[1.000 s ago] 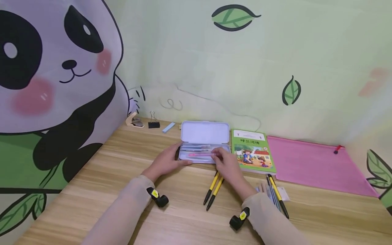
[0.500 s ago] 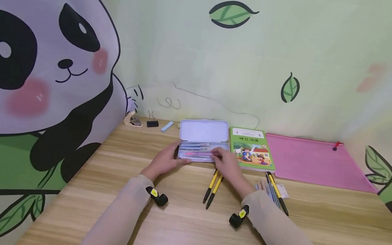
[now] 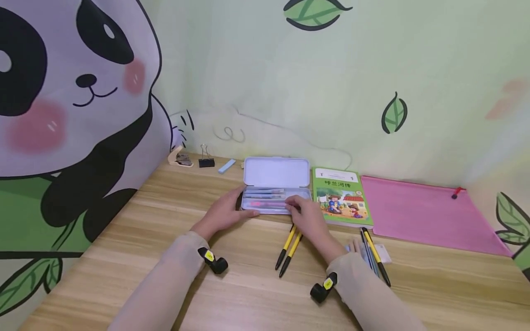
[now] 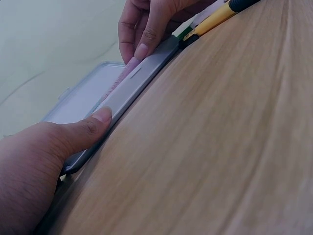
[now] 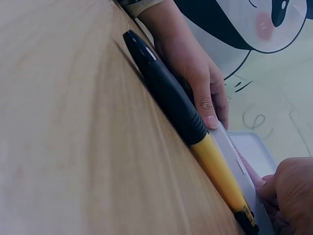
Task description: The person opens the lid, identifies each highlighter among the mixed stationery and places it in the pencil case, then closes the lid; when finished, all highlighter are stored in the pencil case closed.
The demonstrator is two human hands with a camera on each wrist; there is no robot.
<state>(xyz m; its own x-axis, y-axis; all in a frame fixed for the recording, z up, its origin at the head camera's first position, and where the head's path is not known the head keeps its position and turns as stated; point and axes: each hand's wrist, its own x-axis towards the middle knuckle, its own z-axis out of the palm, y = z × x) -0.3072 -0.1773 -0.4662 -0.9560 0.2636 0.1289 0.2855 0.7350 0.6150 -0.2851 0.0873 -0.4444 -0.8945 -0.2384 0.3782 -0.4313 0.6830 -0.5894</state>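
Head view: the open case (image 3: 276,193) lies on the desk (image 3: 248,294), left of the book (image 3: 341,196). The left hand (image 3: 225,212) grips its left end.

Left wrist view: the right hand (image 4: 151,24) pinches a pink pen (image 4: 122,78) in the case.

Right wrist view: two yellow pens (image 5: 195,142) lie just before the case.

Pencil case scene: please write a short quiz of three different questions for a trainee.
1. True or false: the lid of the pencil case stands open.
2. Which hand reaches in at the pink pen? A left hand; B right hand.
3. What lies directly right of the case?

Key
1. True.
2. B; the left hand holds the case's left end, thumb on its front edge.
3. A green book, then a pink pouch.
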